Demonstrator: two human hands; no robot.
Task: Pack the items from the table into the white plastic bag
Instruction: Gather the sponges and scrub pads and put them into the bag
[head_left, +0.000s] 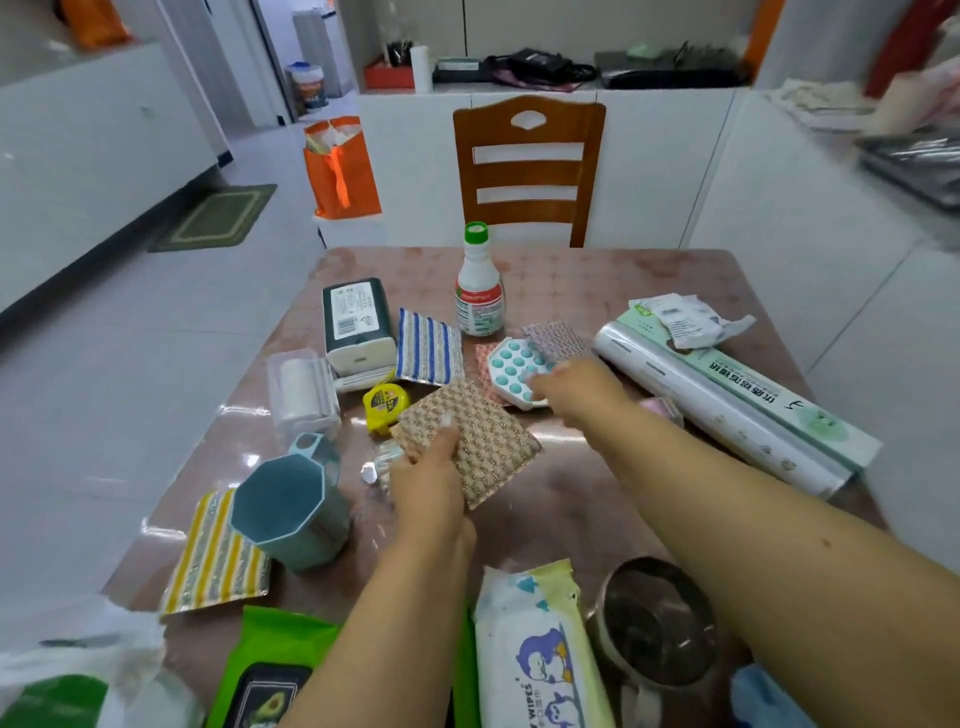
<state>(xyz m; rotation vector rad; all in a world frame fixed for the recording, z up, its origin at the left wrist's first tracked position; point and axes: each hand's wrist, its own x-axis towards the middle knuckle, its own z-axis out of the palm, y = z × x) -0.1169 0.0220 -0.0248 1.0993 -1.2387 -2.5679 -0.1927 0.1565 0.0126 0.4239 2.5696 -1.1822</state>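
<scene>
My left hand (428, 480) grips a tan woven dishcloth (485, 441) by its near corner, lifted slightly over the table's middle. My right hand (576, 387) reaches across to a white tray with teal round cells (511, 364) and touches its near edge; whether the fingers have closed on it is blurred. The white plastic bag (78, 660) lies crumpled at the table's near left corner. Around them lie a blue-striped cloth (428, 345), a yellow-striped cloth (215, 558), a yellow tape measure (385, 408) and a teal cup (291, 512).
A white bottle with a green cap (479, 288) stands at the back. A dark tissue box (356, 322), a cling-film box (743, 410), baby wipes (535, 654), a green wipes pack (270, 670) and a metal pot (657, 629) crowd the table (597, 291). A wooden chair (527, 166) stands behind.
</scene>
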